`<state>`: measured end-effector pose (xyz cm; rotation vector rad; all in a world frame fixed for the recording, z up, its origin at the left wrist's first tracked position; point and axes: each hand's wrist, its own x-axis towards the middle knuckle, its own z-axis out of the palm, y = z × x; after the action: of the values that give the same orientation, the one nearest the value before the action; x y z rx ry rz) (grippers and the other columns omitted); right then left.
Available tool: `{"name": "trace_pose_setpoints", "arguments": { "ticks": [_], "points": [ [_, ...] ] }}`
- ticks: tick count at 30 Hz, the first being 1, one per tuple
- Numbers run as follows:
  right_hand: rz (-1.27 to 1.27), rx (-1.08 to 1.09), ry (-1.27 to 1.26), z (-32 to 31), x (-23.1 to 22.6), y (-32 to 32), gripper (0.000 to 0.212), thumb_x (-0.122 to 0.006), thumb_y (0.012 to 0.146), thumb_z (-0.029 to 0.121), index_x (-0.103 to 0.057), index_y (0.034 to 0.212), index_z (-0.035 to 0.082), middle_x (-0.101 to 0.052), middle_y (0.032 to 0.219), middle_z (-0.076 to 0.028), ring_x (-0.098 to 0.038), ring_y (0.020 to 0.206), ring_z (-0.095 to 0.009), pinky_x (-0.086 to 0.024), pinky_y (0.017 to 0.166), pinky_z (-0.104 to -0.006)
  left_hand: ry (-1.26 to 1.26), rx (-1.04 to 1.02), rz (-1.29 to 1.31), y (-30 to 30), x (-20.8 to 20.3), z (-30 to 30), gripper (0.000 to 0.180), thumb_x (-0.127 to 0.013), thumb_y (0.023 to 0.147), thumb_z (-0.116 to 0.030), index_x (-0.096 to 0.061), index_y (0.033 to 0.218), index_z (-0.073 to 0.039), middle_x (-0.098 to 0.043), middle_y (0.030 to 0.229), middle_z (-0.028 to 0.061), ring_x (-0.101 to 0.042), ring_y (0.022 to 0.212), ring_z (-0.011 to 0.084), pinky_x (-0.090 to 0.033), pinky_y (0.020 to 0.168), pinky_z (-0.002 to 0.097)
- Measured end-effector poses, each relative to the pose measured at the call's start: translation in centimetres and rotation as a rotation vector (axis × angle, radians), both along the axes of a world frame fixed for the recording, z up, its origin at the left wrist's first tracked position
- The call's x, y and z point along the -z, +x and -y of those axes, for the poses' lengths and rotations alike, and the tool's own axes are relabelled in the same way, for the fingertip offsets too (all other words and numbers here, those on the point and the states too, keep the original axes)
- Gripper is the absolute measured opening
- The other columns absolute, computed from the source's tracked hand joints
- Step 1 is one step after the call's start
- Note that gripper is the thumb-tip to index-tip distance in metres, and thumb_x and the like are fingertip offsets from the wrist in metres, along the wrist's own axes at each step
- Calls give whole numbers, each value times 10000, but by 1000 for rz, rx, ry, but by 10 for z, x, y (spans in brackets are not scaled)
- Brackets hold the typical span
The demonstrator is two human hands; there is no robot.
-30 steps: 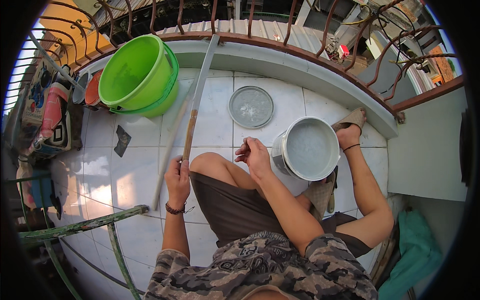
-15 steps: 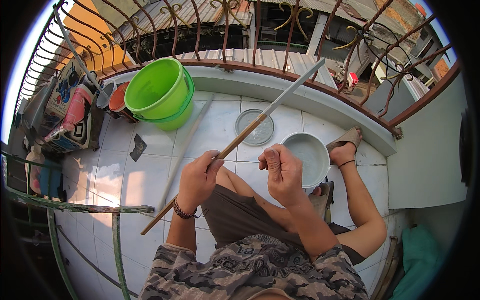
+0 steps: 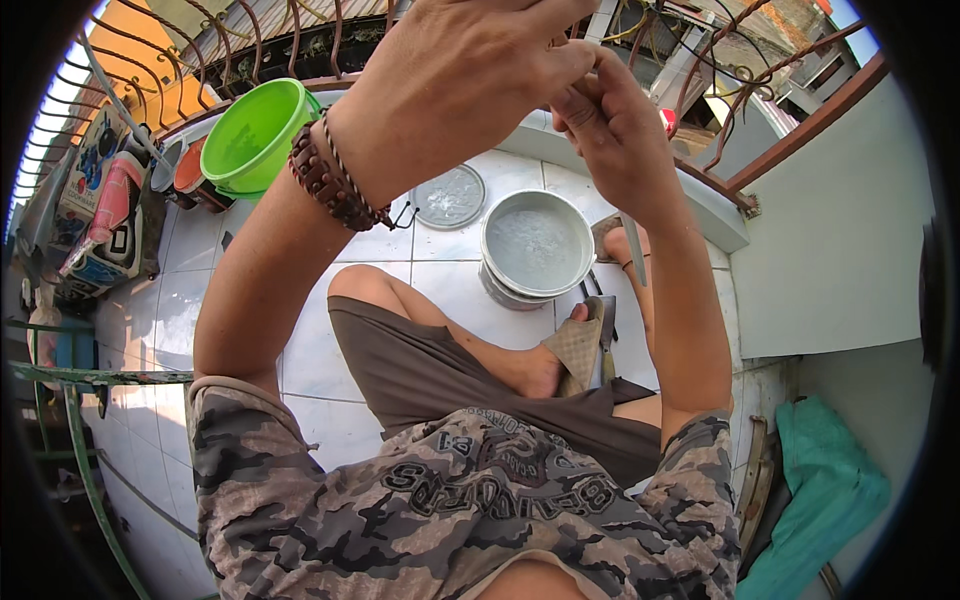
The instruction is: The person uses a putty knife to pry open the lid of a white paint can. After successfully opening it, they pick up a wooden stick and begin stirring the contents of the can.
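Observation:
My left hand point(image 3: 480, 90) is raised at the top centre, closed, its fingertips partly cut off by the edge. Close against it, my right hand point(image 3: 620, 130) is closed too, thumb bent over its fingers. Between them they grip a wooden stick point(image 3: 634, 250), mostly hidden by the hands; its pale grey coated end shows beside my right wrist, slanting down. Below the hands stands a grey-white pail point(image 3: 537, 245) with cloudy greyish contents. Left of it lies a round lid point(image 3: 450, 197) on the tiles.
A green bucket point(image 3: 255, 140) stands at the far left beside grey and orange pots point(image 3: 190, 170) and piled boxes point(image 3: 110, 210). An iron railing point(image 3: 800, 130) bounds the far side. A green metal frame point(image 3: 100, 376) stands near left, a teal cloth point(image 3: 825, 490) at right.
Both hands have risen and come together at the top. The stick's coated end, which pointed up and away, now points down by my right wrist. My right hand has closed on the stick.

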<state>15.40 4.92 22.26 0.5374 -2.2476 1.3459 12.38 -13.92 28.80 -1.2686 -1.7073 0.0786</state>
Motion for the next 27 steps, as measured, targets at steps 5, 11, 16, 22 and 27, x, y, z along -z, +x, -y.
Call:
{"name": "trace_pose_setpoints", "arguments": {
  "ticks": [5, 11, 16, 22, 27],
  "points": [
    [-153, -13, -321, -79, -45, 19, 362, -526, 1066, 329, -547, 1284, 39, -530, 775, -22, -439, 620, -66, -362, 524, -205, 576, 184, -46, -30, 69, 18, 410, -695, 876, -45, -652, 1282, -83, -559, 1414, 169, -521, 1322, 302, -372, 1091, 420],
    [-270, -108, -480, -85, -57, 59, 367, -431, 1086, 348, -505, 1193, 5, -645, 830, -154, -588, 653, -231, -538, 652, -399, 1293, -58, 1600, -6, 281, 34, 348, -584, 1011, -260, -647, 1212, 17, -694, 1100, 118, -673, 959, 188, -498, 842, 321],
    [-271, -258, -574, -80, -7, 41, 451, -430, 1085, 362, -496, 1320, -17, -633, 947, -145, -552, 749, -212, -481, 707, -374, 1592, -367, 2035, 13, 397, 26, 376, -586, 997, -264, -598, 1233, 29, -682, 1071, 163, -703, 916, 247, -538, 750, 348],
    [-280, -169, -526, -52, 38, 25, 431, -388, 1090, 345, -515, 1322, 5, -558, 928, -106, -453, 761, -189, -392, 696, -342, 1526, -349, 2172, -5, 413, 28, 417, -621, 971, -292, -590, 1239, 25, -680, 1035, 149, -698, 861, 236, -535, 729, 343],
    [-117, -178, -622, -50, 47, 12, 485, -376, 1077, 479, -568, 1196, 49, -485, 809, -52, -409, 680, -152, -369, 615, -310, 1454, -310, 2240, -1, 412, 23, 400, -638, 962, -298, -612, 1205, 17, -684, 998, 120, -685, 840, 207, -523, 730, 323]
  ]
}}
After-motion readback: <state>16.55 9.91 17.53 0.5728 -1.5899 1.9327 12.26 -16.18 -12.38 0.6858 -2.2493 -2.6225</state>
